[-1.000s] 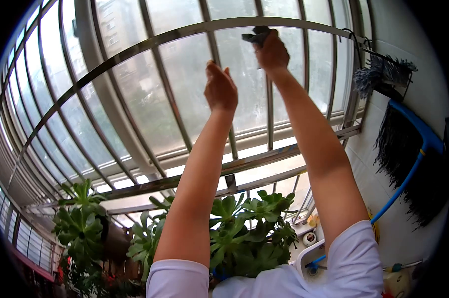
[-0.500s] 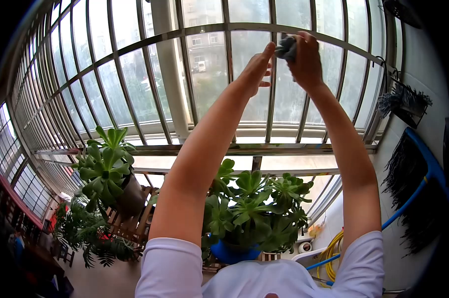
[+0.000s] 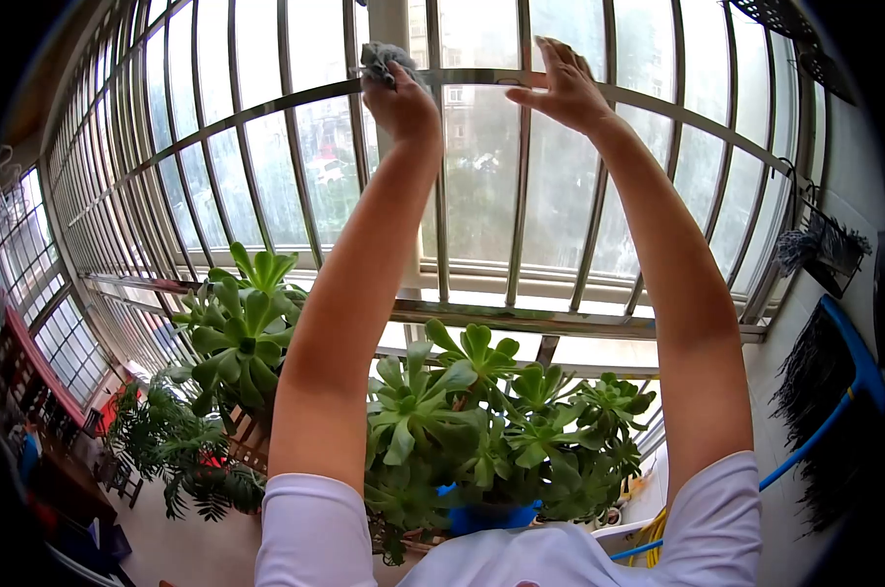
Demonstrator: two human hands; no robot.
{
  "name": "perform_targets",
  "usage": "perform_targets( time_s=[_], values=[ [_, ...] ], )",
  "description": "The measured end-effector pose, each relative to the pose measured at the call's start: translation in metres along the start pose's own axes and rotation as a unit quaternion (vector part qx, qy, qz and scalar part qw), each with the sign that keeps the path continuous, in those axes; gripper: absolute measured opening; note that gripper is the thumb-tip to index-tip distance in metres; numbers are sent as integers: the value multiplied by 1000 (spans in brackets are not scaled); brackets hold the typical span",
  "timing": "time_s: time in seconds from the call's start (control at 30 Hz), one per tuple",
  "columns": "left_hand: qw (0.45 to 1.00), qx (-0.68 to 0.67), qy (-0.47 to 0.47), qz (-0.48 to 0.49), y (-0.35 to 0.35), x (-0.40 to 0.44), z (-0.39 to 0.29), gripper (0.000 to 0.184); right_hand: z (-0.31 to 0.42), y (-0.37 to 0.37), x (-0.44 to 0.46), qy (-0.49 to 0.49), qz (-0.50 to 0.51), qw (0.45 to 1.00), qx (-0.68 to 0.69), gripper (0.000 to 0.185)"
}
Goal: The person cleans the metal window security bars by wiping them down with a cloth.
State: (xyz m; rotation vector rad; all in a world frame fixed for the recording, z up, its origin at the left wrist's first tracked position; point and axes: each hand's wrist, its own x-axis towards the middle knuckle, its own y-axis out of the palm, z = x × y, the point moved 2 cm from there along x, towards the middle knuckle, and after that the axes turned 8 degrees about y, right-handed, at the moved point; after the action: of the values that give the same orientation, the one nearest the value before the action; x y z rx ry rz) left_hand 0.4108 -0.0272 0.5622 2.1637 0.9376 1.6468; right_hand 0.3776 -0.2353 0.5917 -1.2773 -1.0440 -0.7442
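My left hand (image 3: 405, 110) is closed on a crumpled grey cloth (image 3: 385, 61), held against the metal window bars at the level of the upper horizontal rail (image 3: 467, 75). Some of the cloth is hidden by my fingers. To the right, my right hand (image 3: 566, 94) is open, thumb apart and fingers stretched upward, beside the same rail and a vertical bar (image 3: 521, 186). I cannot tell whether it touches the metal. Both arms reach up and forward.
Below my arms stand a leafy succulent (image 3: 481, 421) in a blue pot (image 3: 491, 516) and another succulent (image 3: 247, 338) on the left. A blue-framed black broom (image 3: 824, 411) and a grey brush (image 3: 822, 245) hang by the right wall. Window panes (image 3: 481, 186) lie behind the bars.
The grey cloth has passed from my right hand to my left. My left hand has moved left and up with it; my right hand has opened. The view has shifted slightly.
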Motion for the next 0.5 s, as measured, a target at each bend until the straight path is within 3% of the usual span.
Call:
perform_targets(
  time_s=[0.03, 0.07, 0.1, 0.13, 0.23, 0.5],
  values=[
    [1000, -1, 2, -1, -1, 3, 4, 33, -5, 6, 1, 10, -3, 996, -91, 103],
    [993, 98, 51, 45, -1, 5, 7, 36, -11, 17, 1, 81, 90, 983, -136, 94],
    [971, 196, 99, 90, 0, 5, 4, 39, -8, 20, -1, 86, 76, 982, -149, 90],
    [960, 208, 113, 149, 7, 4, 13, 44, -5, 22, -2, 90, 63, 980, -164, 86],
    [884, 349, 252, 181, 30, -14, 22, 54, -5, 19, -3, 84, 53, 981, -165, 77],
    [884, 387, 77, 252, 72, 27, 3, 68, 7, 19, -5, 118, 56, 970, -207, 72]
  ],
)
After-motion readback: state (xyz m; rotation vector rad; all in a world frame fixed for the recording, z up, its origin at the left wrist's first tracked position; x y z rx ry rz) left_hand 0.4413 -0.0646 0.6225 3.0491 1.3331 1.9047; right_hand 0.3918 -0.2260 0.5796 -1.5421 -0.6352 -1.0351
